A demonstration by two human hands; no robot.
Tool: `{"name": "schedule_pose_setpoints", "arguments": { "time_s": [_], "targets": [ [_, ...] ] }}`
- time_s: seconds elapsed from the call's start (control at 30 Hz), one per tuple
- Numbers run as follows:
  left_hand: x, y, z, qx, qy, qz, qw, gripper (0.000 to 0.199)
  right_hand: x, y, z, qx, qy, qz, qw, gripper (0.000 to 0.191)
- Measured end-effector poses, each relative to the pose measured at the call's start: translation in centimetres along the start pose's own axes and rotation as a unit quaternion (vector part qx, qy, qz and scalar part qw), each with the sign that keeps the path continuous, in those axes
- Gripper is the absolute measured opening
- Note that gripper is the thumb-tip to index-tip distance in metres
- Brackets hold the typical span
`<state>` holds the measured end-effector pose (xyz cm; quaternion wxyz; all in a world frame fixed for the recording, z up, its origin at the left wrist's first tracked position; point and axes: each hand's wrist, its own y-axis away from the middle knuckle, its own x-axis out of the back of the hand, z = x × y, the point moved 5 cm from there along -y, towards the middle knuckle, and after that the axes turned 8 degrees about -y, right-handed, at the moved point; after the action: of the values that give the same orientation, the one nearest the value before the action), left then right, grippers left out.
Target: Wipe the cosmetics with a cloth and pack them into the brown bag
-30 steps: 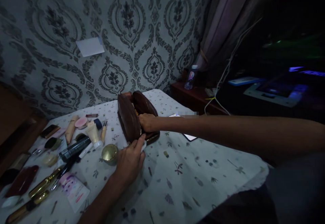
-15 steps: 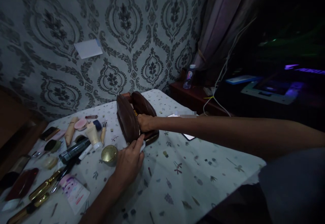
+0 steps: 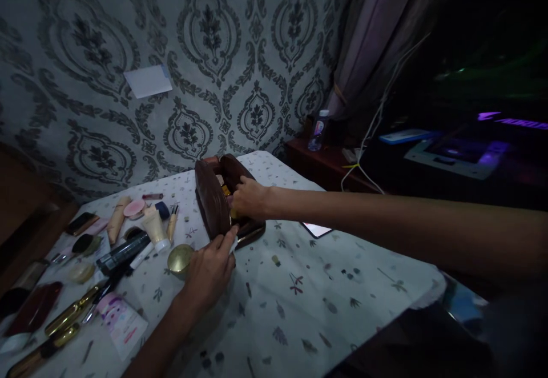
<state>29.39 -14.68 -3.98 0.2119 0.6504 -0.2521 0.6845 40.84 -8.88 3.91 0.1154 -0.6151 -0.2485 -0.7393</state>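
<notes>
Head: brown bag (image 3: 210,201) around right fingers (image 3: 238,200)

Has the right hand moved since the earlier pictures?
Yes. Judged against the bottle, the right hand has shifted slightly up and rightward in the view, a little nearer it.

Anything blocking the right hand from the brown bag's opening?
Nothing visible. The right hand is already at the open mouth of the brown bag; what it touches inside is hidden. The left hand is at the bag's near end, with the round gold container beside it, outside that path.
</notes>
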Motion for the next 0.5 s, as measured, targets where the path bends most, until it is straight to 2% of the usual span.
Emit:
{"name": "schedule_pose_setpoints", "arguments": {
  "time_s": [0.1,0.23,0.37,0.5],
  "targets": [
    [0.0,0.0,0.1,0.006,-0.006,-0.009,1.0,0.063,0.0,2.8,0.2,0.044,0.104,0.017,0.993,0.018],
    [0.0,-0.1,0.3,0.011,-0.003,-0.015,1.0,0.064,-1.5,5.2,0.8,0.069,0.098,0.082,0.989,0.015],
    [-0.4,-0.2,0.3,0.021,-0.006,-0.023,0.999,0.064,-2.4,5.5,1.0,0.074,0.083,0.095,0.989,0.014],
    [-1.1,-0.2,0.1,0.023,0.0,-0.016,1.0,0.067,-1.0,4.4,0.8,0.063,0.059,0.083,0.993,0.011]
  ]
}}
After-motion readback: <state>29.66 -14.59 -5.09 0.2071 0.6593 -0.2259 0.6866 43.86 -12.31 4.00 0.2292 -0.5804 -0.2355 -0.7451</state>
